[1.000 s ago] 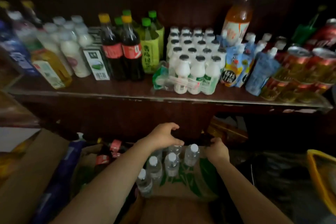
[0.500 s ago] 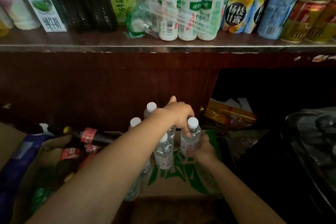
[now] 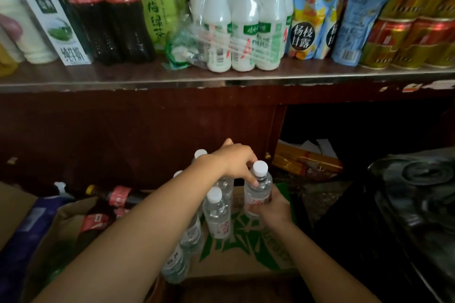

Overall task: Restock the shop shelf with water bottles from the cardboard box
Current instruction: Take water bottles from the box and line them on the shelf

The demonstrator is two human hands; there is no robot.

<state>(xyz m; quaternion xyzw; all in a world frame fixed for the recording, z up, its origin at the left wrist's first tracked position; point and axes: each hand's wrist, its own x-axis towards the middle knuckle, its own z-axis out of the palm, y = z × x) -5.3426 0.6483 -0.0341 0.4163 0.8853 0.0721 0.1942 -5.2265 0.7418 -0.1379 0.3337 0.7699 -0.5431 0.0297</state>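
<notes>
Your right hand (image 3: 272, 204) grips a bottle (image 3: 257, 190) by its body above the box (image 3: 246, 251), your left hand (image 3: 237, 163) pinches near its neck, other bottles wait there, and none looks shelved on the shelf (image 3: 221, 80) yet.

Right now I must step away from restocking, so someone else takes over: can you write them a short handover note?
Left hand: fingers pinch the neck of a water bottle.
Right hand: grips the same bottle's body.
Other water bottles stand in the cardboard box below the shelf.
Done: one bottle half lifted. No water bottles visible on the shelf.
Left: shelve it, then the others.
</notes>
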